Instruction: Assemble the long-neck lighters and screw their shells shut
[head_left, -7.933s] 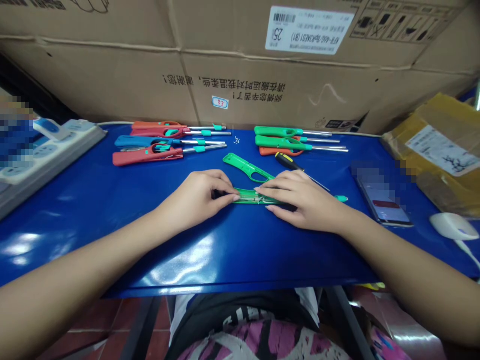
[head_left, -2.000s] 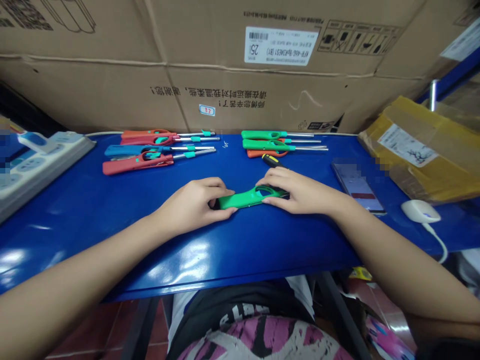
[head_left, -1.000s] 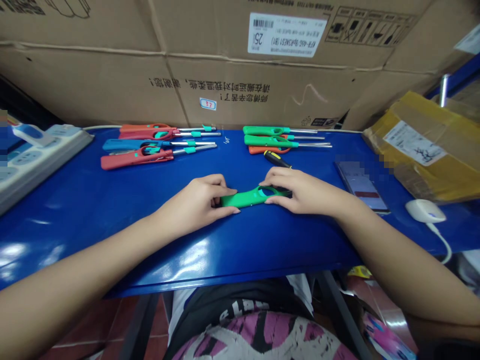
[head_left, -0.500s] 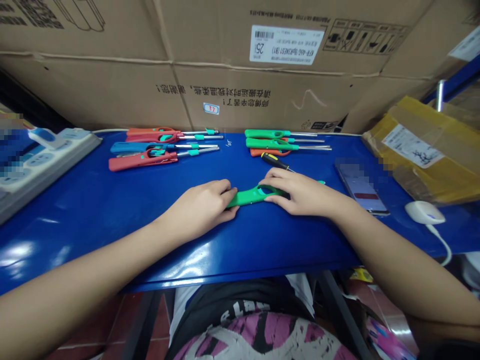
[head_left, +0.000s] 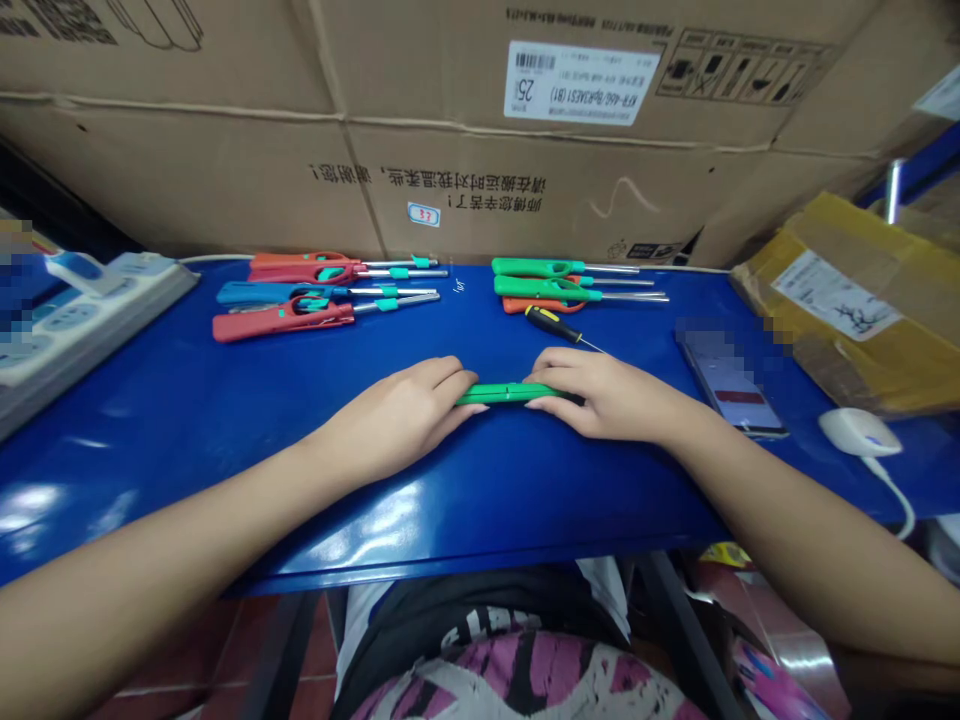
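Note:
A green long-nosed lighter (head_left: 501,393) lies level between my hands, its narrow edge with the casing seam facing up. My left hand (head_left: 409,410) is closed on its left end. Fingers and thumb of my right hand (head_left: 600,395) pinch the other end, hiding most of that part. Just behind my right hand is a black and yellow screwdriver (head_left: 553,324). Farther back on the right lie green lighters (head_left: 541,289) over an orange one (head_left: 534,304). Several red, orange and blue lighters (head_left: 285,319) with metal stems lie in a group at the back left.
A large cardboard sheet (head_left: 420,130) stands behind the blue table (head_left: 360,530). The left side holds a white power strip (head_left: 90,305). On the right are a phone (head_left: 731,385), a white plug-like device (head_left: 859,432) with a cable, and a taped yellow-brown parcel (head_left: 847,300).
The green lighter has been rolled about its length: its broad side with the trigger opening showed before, and now its narrow seam edge faces up. Both hands still grip it.

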